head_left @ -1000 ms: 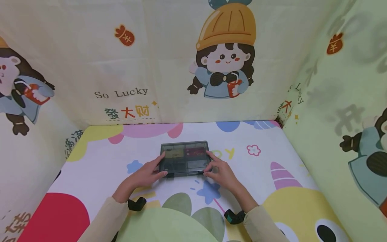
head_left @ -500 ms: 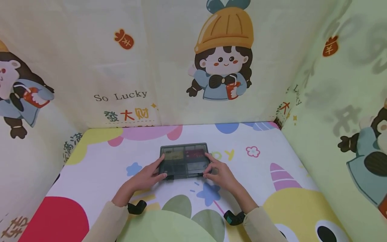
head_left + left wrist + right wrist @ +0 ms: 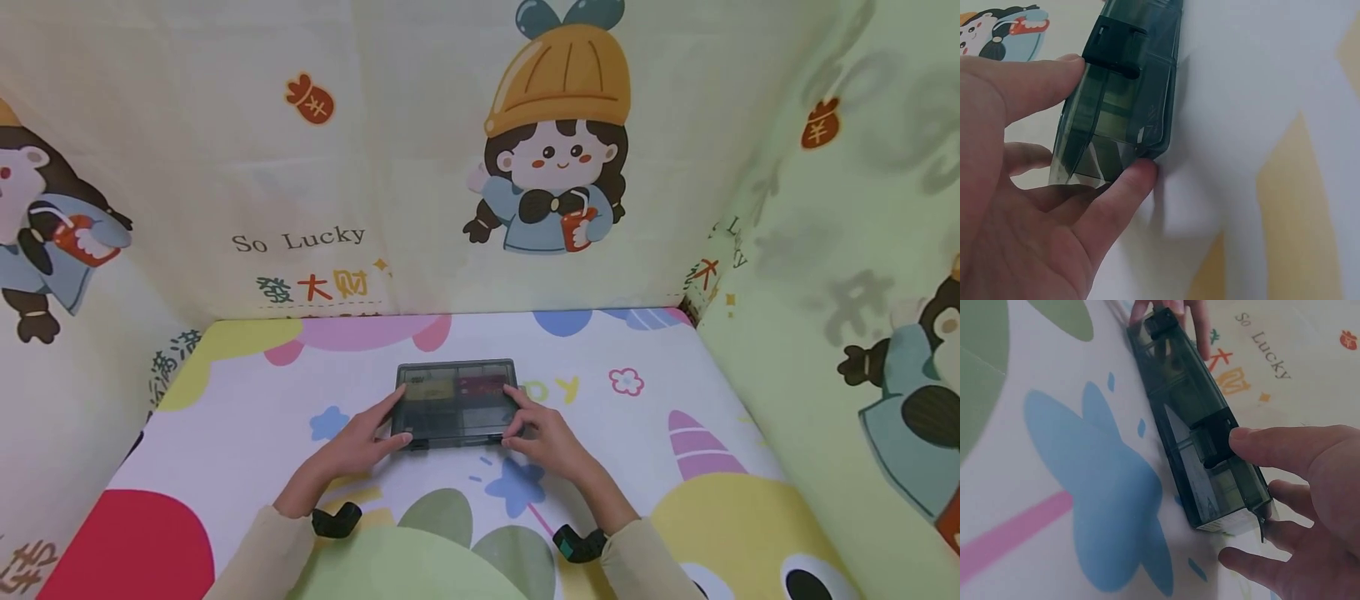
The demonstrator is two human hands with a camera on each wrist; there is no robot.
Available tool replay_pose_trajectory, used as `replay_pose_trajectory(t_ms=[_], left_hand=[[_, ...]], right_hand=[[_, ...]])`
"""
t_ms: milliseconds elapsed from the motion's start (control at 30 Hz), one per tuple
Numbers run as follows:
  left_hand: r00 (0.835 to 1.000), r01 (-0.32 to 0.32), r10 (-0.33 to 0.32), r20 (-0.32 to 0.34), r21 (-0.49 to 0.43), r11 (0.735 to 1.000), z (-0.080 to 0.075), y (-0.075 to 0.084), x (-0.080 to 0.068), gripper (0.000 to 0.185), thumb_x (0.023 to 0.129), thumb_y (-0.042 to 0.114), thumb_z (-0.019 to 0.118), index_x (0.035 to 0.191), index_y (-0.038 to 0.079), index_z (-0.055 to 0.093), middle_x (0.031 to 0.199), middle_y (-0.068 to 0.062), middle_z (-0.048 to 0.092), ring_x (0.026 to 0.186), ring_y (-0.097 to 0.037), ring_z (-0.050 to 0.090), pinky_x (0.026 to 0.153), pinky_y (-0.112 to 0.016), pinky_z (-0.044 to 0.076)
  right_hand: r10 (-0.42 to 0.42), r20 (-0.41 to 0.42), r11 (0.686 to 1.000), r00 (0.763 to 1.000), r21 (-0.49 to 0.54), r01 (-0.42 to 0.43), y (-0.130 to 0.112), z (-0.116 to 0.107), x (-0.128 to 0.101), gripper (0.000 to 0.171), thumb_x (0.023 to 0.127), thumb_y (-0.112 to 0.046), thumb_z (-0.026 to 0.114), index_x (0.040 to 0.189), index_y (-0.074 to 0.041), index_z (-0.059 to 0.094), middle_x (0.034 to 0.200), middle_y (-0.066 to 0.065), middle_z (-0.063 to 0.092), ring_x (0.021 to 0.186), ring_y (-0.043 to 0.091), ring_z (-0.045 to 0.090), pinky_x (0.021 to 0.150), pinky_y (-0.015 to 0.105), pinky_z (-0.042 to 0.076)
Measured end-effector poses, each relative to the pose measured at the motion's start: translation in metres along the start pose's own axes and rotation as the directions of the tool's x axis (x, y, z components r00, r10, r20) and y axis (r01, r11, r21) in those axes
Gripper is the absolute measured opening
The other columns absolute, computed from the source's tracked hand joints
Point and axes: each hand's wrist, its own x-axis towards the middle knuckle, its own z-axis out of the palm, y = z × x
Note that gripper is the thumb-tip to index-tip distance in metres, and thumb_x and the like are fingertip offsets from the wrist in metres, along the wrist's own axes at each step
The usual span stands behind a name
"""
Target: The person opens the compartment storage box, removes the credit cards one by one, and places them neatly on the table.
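A dark, see-through plastic compartment box (image 3: 456, 400) lies flat with its lid down on the printed tablecloth (image 3: 247, 400); yellow and red contents show through the lid. My left hand (image 3: 390, 417) holds its left end, thumb at the near corner (image 3: 1129, 184) and a finger by the black latch (image 3: 1113, 47). At the right end my right hand (image 3: 525, 417) holds on, with a fingertip on the other black latch (image 3: 1210, 440) and the thumb below the corner. The right wrist view shows the box (image 3: 1179, 394) edge-on.
Cartoon-print fabric walls stand at the back (image 3: 315, 167), left (image 3: 52, 333) and right (image 3: 840, 292) of the table. A black wrist mount sits on each forearm (image 3: 336, 521) (image 3: 577, 543).
Both hands keep the same hold on the box. The head view has tilted slightly, so everything sits a little lower in the frame.
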Motion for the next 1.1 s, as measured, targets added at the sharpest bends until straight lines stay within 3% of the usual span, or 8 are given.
replay_pose_trajectory(t_ms=[133,433,567,667,933,1100], left_hand=[[1.0,-0.003,0.003,-0.006,0.003,1.0,0.0,0.001,0.0,0.08,0.094,0.037,0.061,0.156,0.011,0.016,0.159,-0.02,0.021,0.141,-0.042,0.034,0.102,-0.054,0.045],[1.0,-0.01,0.01,-0.005,-0.001,1.0,0.001,0.002,0.001,0.081,0.094,0.037,0.061,0.156,0.012,0.015,0.16,-0.017,0.021,0.144,-0.04,0.027,0.111,-0.057,0.034],[1.0,-0.005,0.005,0.005,0.009,1.0,0.0,0.004,0.002,0.08,0.095,0.035,0.06,0.156,0.01,0.014,0.16,-0.017,0.02,0.145,-0.04,0.025,0.112,-0.058,0.032],[1.0,-0.011,0.011,0.011,0.01,1.0,-0.001,0.007,0.002,0.079,0.096,0.034,0.059,0.156,0.009,0.014,0.16,-0.018,0.02,0.145,-0.04,0.025,0.112,-0.058,0.031],[1.0,0.013,-0.013,0.016,0.004,1.0,-0.003,0.008,0.0,0.08,0.096,0.035,0.059,0.156,0.011,0.013,0.161,-0.016,0.018,0.146,-0.04,0.023,0.113,-0.058,0.031],[0.999,0.034,-0.034,0.01,-0.012,0.999,-0.003,0.003,0.0,0.082,0.094,0.039,0.061,0.156,0.016,0.014,0.161,-0.015,0.02,0.145,-0.04,0.027,0.11,-0.058,0.036]], right_hand=[[-0.009,0.03,1.0,0.999,0.016,0.009,0.002,-0.002,0.001,0.016,0.082,-0.01,0.076,0.075,-0.021,0.068,0.155,0.013,0.037,0.146,0.037,0.025,0.108,0.052,0.039],[0.012,0.082,1.0,0.997,0.012,-0.013,-0.004,-0.007,0.003,0.02,0.08,-0.003,0.076,0.069,-0.017,0.066,0.155,0.011,0.036,0.146,0.042,0.021,0.114,0.059,0.027],[0.015,0.165,0.988,0.986,-0.152,0.01,-0.005,-0.002,-0.002,0.02,0.079,-0.009,0.078,0.067,-0.021,0.067,0.161,0.009,0.023,0.147,0.046,0.007,0.112,0.059,0.031],[-0.01,0.184,0.977,0.983,-0.209,0.049,-0.003,0.0,-0.004,0.019,0.077,-0.012,0.08,0.067,-0.023,0.068,0.162,0.009,0.019,0.147,0.048,0.003,0.109,0.058,0.036],[-0.021,0.101,0.999,0.995,-0.039,0.025,0.003,-0.009,0.001,0.019,0.082,-0.008,0.076,0.073,-0.022,0.067,0.157,0.01,0.034,0.148,0.037,0.019,0.111,0.057,0.034],[-0.034,-0.054,0.999,0.998,0.02,0.035,0.004,-0.015,0.002,0.01,0.082,-0.01,0.076,0.085,-0.017,0.069,0.144,0.014,0.051,0.137,0.034,0.044,0.101,0.058,0.045]])
